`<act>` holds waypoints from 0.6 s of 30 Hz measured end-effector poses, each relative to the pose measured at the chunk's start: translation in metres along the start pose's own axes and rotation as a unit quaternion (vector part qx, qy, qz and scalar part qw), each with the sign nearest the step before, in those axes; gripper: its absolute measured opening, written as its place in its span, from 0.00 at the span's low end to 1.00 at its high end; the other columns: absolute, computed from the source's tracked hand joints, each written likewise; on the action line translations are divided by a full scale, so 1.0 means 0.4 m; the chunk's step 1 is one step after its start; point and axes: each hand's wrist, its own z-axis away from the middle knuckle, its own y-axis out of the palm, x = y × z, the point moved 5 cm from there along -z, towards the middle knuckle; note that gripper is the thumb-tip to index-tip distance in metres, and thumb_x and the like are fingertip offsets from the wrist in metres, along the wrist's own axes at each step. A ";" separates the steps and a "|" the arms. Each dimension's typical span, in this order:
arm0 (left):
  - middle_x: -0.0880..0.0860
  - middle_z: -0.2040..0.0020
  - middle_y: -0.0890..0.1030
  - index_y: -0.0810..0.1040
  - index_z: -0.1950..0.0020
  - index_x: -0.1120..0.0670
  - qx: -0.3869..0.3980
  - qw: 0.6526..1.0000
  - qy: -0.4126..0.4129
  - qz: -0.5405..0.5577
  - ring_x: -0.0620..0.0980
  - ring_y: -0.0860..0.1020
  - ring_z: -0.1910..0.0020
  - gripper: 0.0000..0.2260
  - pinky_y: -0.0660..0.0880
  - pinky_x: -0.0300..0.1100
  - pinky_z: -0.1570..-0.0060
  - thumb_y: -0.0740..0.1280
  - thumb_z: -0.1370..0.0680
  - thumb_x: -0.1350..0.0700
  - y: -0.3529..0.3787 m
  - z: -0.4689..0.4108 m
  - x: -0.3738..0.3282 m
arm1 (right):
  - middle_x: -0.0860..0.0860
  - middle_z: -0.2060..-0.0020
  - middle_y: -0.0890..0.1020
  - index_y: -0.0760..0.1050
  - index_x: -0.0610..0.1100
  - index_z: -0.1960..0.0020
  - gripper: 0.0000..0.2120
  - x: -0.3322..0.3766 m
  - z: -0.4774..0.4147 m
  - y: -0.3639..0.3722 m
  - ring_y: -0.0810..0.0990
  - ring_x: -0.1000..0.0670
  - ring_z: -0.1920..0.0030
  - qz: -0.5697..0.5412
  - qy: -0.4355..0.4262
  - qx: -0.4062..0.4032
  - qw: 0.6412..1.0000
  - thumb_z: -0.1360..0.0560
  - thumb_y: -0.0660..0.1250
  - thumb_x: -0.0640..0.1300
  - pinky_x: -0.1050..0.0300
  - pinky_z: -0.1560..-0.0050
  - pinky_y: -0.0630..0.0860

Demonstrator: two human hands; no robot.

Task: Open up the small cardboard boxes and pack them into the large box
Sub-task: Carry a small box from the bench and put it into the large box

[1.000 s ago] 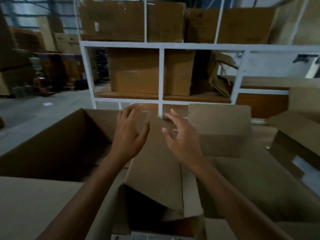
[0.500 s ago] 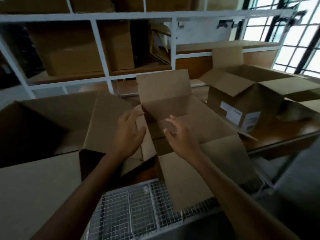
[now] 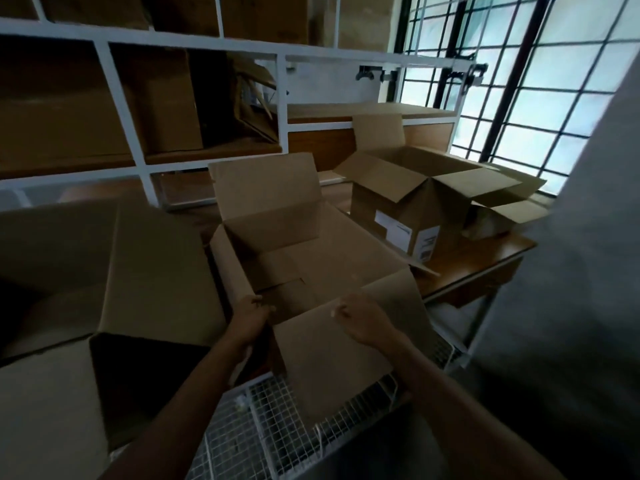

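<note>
Head: left hand (image 3: 251,320) grips small box (image 3: 311,261); right hand (image 3: 363,322) pinches flap (image 3: 343,362).

A white metal shelf rack (image 3: 284,98) stands at the back, holding stored cartons (image 3: 162,105). A barred window (image 3: 554,81) glows at right. Wire mesh (image 3: 277,427) lies nearest, beside a wooden worktop (image 3: 485,265).

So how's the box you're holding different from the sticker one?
The held box shows no sticker and is gripped by the left hand and right hand; the sticker box has white stickers and stands untouched. The held box is nearer, the sticker box farther right. Both are brown, open.
</note>
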 end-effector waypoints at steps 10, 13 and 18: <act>0.63 0.38 0.74 0.66 0.32 0.62 -0.069 0.994 -0.047 0.070 0.65 0.75 0.42 0.25 0.77 0.52 0.47 0.64 0.30 0.62 0.032 -0.184 0.070 | 0.43 0.46 0.80 0.81 0.42 0.52 0.20 0.013 -0.019 -0.004 0.74 0.40 0.39 0.121 -0.039 0.042 0.991 0.20 0.56 0.53 0.44 0.30 0.64; 0.62 0.32 0.72 0.64 0.26 0.56 -0.089 0.992 -0.043 0.080 0.65 0.73 0.38 0.31 0.75 0.56 0.39 0.65 0.29 0.60 0.045 -0.213 0.082 | 0.40 0.51 0.82 0.82 0.37 0.53 0.17 0.006 -0.024 -0.029 0.77 0.39 0.47 0.075 -0.026 0.029 0.996 0.21 0.58 0.47 0.43 0.38 0.70; 0.62 0.30 0.71 0.60 0.22 0.54 -0.065 0.995 -0.030 0.067 0.65 0.73 0.37 0.29 0.75 0.55 0.39 0.62 0.23 0.64 0.043 -0.212 0.068 | 0.40 0.34 0.72 0.69 0.39 0.32 0.24 -0.124 -0.028 -0.105 0.70 0.39 0.33 -0.023 0.255 -0.194 0.947 0.21 0.63 0.52 0.48 0.35 0.64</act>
